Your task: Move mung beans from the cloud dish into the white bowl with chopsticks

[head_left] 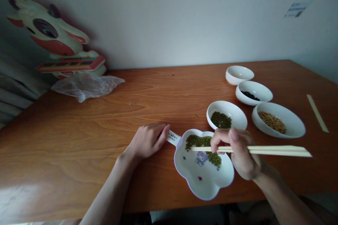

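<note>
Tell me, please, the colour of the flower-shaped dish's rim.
The rim is light purple, best seen in the head view.

The table [158, 95] is grained wood with some sheen, the plate [190, 172] smooth and glossy, the chopsticks [274, 150] matt wood. From the plate, glossy bowls [239, 114] sit at one to two o'clock; at ten, a crinkled plastic bag [88, 86] and smooth plastic toy [56, 44].

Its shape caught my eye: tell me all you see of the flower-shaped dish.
The dish is shallow and flower-shaped, white inside with a purple edge, a cartoon figure and tiny motifs; perhaps plastic. It sits face up near the front edge of the table. Green beans cover part of it, mostly the far side. The left hand holds its labelled handle; chopsticks in the right hand reach among the beans.
</note>
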A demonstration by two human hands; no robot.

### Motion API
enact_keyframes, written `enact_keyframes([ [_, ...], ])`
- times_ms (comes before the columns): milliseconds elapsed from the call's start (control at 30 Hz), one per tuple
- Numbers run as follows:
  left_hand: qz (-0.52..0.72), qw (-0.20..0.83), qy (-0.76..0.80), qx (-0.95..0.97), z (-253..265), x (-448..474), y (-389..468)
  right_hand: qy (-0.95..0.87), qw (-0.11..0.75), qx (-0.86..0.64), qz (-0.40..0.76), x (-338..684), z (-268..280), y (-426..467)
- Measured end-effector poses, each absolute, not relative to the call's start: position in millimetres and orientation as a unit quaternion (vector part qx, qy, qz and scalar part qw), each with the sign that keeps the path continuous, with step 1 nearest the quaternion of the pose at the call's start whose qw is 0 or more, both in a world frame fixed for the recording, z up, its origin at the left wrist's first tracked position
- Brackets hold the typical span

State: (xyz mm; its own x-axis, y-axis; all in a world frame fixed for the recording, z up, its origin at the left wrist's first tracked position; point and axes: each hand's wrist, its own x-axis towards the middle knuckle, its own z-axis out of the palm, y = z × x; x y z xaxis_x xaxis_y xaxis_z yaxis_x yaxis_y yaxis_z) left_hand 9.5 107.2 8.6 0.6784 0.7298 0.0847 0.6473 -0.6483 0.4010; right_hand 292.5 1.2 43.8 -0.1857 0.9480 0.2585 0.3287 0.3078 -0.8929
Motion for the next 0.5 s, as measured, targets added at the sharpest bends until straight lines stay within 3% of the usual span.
enact_keyframes([
  [500, 0.111, 0.173, 0.384, 0.9, 7.1, 9.5, 108.1, -0.695, 0.427, -0.46, 0.351, 288.3, 38.1, 3.6],
])
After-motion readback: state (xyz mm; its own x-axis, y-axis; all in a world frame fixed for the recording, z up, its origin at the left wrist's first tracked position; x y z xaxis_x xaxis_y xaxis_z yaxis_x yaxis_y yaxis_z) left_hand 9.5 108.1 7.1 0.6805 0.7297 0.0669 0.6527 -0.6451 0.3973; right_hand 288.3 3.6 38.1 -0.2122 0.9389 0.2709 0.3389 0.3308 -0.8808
